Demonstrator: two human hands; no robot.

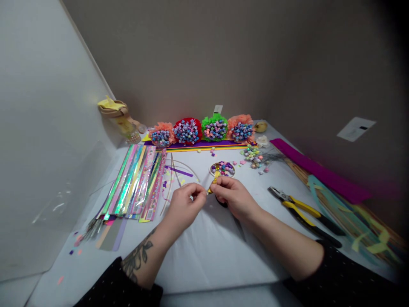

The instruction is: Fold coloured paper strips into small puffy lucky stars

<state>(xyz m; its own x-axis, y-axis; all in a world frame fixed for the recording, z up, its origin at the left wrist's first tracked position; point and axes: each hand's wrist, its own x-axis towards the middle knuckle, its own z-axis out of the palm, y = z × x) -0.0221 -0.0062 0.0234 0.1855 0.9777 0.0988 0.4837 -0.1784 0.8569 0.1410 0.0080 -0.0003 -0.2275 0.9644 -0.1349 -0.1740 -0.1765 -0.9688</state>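
A gold paper strip (pixel 215 178) is pinched between the fingers of my right hand (pixel 232 196), in front of a round dish (pixel 234 171) of small folded paper stars (pixel 225 167). Thumb and forefinger of my left hand (pixel 189 202) are pressed together at the strip's lower left end. Something dark, partly hidden, shows just under my right hand. Left of my hands lie a purple strip (pixel 179 171) and thin curved strips. Packs of shiny paper strips (pixel 134 181) lie farther left.
Four star bouquets in crepe paper (pixel 215 128) stand along the back wall. Yellow-handled pliers (pixel 305 213) lie at the right, beside magenta paper (pixel 322 172) and loose strips. A cup-like container (pixel 123 121) stands at the back left. Wired stars (pixel 252 153) lie behind the dish, rightward.
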